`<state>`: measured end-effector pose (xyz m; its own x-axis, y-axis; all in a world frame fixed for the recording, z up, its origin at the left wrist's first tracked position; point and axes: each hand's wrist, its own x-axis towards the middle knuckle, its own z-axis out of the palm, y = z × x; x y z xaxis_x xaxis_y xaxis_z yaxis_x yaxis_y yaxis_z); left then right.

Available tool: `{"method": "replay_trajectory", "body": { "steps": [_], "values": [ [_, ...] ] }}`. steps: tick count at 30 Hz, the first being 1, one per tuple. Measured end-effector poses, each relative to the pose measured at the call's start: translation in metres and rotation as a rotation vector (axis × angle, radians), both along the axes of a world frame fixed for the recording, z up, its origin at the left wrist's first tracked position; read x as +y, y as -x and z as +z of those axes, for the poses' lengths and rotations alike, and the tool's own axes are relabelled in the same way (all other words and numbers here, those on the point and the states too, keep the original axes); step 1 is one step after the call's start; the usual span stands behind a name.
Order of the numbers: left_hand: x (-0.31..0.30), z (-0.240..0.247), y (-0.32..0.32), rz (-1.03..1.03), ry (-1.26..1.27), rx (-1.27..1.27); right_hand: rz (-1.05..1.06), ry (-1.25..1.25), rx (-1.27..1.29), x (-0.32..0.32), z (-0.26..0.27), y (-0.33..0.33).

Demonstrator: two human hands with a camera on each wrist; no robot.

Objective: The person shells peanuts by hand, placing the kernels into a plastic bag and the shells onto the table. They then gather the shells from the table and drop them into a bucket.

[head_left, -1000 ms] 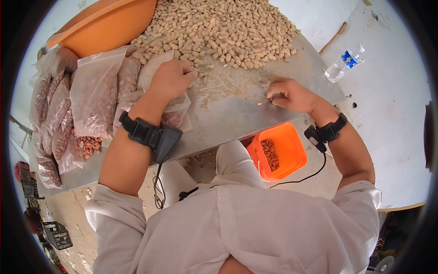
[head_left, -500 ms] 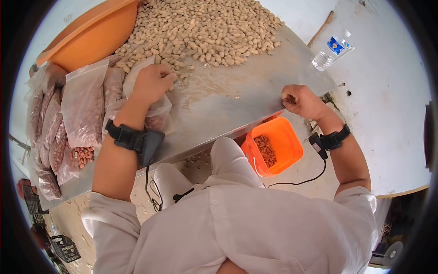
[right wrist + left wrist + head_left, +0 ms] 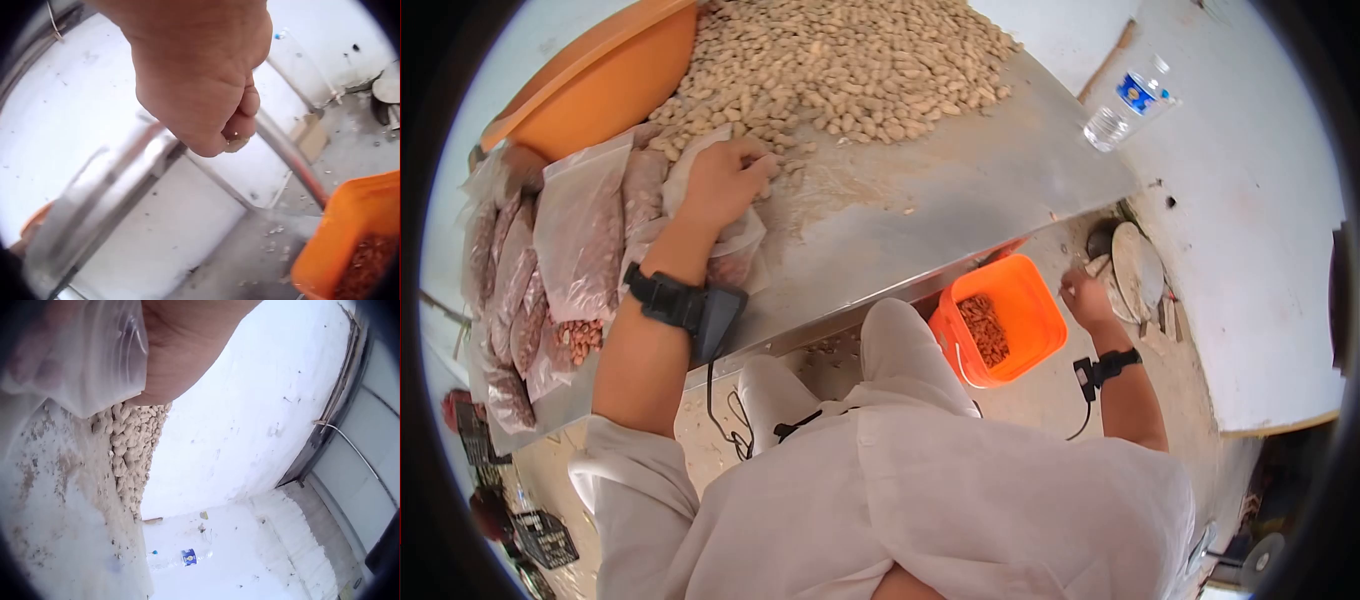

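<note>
My left hand (image 3: 725,180) lies over the upper part of a clear plastic bag (image 3: 738,240), at the near edge of a heap of unshelled peanuts (image 3: 860,70). In the left wrist view the bag's creased plastic (image 3: 106,356) is right beside the palm; the fingertips are hidden, and I cannot tell whether they pinch it. My right hand (image 3: 1088,298) is off the table, to the right of an orange bucket (image 3: 1040,320). Its fingers are curled in, and a small pale piece (image 3: 236,145) shows at the fingertips.
Filled bags of reddish peanut kernels (image 3: 580,230) are stacked at the table's left, before a large orange basin (image 3: 600,85). The metal table's (image 3: 880,240) front edge runs above my knees. Reddish bits (image 3: 983,328) lie inside the bucket. A water bottle (image 3: 1115,115) appears beyond the table's right.
The right hand has moved from over the table, past its front edge, to beside the bucket. The left hand stays by the bag and peanut heap. The head view has shifted slightly.
</note>
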<state>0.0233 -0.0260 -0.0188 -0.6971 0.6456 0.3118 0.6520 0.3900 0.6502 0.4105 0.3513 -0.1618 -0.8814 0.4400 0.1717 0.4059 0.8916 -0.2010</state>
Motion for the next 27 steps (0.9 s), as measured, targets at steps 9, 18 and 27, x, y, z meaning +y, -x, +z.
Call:
{"method": "replay_trajectory", "body": {
  "steps": [9, 18, 27],
  "values": [
    [0.017, 0.060, -0.014, -0.137, -0.226, 0.054, -0.019, 0.085, 0.202, 0.006, 0.079, 0.034],
    [0.039, 0.037, 0.023, 0.083, -0.738, -0.522, 0.335, 0.089, 0.153, -0.059, 0.150, 0.103],
    [0.027, 0.008, 0.046, 0.147, -0.746, -0.591, 0.362, -0.062, -0.138, -0.047, 0.134, 0.068]
  ]
}}
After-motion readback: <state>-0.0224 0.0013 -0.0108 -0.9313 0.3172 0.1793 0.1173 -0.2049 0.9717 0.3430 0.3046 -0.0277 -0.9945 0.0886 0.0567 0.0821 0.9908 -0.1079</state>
